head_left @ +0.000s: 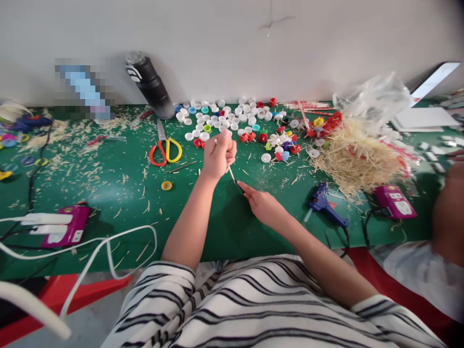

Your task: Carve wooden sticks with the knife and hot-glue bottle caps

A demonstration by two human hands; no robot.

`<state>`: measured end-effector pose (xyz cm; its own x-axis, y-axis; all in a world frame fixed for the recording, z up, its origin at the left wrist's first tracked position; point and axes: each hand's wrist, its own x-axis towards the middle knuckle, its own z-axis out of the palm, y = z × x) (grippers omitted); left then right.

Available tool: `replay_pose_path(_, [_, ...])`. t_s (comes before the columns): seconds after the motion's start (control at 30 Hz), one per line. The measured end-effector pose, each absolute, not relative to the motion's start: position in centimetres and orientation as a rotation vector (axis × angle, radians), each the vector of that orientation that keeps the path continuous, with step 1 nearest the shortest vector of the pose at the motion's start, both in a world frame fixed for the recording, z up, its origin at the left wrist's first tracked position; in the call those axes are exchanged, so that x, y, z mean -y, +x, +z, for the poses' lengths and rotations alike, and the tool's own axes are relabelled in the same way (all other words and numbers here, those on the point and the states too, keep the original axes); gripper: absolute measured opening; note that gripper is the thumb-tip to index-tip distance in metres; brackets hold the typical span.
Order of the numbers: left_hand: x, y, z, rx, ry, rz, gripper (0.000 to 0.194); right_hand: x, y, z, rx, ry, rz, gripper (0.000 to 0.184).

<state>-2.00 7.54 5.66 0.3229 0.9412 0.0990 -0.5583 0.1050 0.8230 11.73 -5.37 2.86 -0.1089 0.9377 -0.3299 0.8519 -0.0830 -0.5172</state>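
There are two purple boxes (pixel 396 202), two blue glue guns (pixel 328 205), one dark bottle (pixel 150 84), one pair of scissors (pixel 162 140), one held pale stick (pixel 231 173) and dozens of plastic caps (pixel 243 117).

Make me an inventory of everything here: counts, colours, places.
Table: one, green, centre.
Wall: one, greyish, back.
Bottle: one, black, back left.
Scissors: one pair, orange-yellow handles, left.
Bottle caps: many, mostly white, back centre.
Wood shavings: many, pale, mostly left.
Straw pile: one, tan, right.
Bag: one, clear, behind straw.
Glue gun: one, blue, right.
Boxes: two, purple, both sides.
Blocks: several, white, far right.
Cables: several, white and black, both sides.
Stick: one, pale, left hand.
Thin tool: one, dark, right hand.
Neighbour's arm: one, far right.
Left hand: one, centre.
Right hand: one, centre-right.
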Motion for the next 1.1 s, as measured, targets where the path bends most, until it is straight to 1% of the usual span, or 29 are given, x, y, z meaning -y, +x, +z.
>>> replay_pose_path(0.2, [-9.3, -5.6, 4.6, -0.516, 0.633, 1.165, 0.063, 5.9, 12.6, 2.6, 1.909, -1.874, 1.036, 0.052])
replay_pose_path(0.27, [-10.2, -6.8, 3.8, -0.518, 0.539, 1.168, 0.063, 6.0, 13.0, 2.6, 1.94, -1.839, 1.014, 0.051])
replay_pose_path(0.4, [-11.3, -7.9, 2.8, -0.524, 0.466, 1.154, 0.061, 5.6, 13.7, 3.0, 2.108, -1.919, 0.961, 0.05])
replay_pose_path(0.5, [-11.4, -7.7, 2.8, -0.523, 0.463, 1.143, 0.06, 4.8, 13.8, 3.3, 2.285, -1.955, 0.828, 0.05])
replay_pose_path(0.67, [-11.3, -7.2, 3.2, -0.538, 0.508, 1.14, 0.059, 3.2, 14.2, 3.9, 2.558, -2.046, 0.43, 0.047])
replay_pose_path(0.73, [-11.3, -7.0, 3.3, -0.55, 0.533, 1.134, 0.059, 2.6, 14.5, 4.3, 2.632, -2.052, 0.373, 0.048])
replay_pose_path(0.9, [-11.2, -6.3, 3.8, -0.554, 0.628, 1.106, 0.058, 1.3, 15.4, 4.9, 2.701, -2.015, 0.419, 0.045])
replay_pose_path(1.1, [-10.6, -5.9, 4.2, -0.593, 0.686, 1.096, 0.055, -0.4, 16.4, 5.1, 2.665, -1.872, 0.655, 0.041])
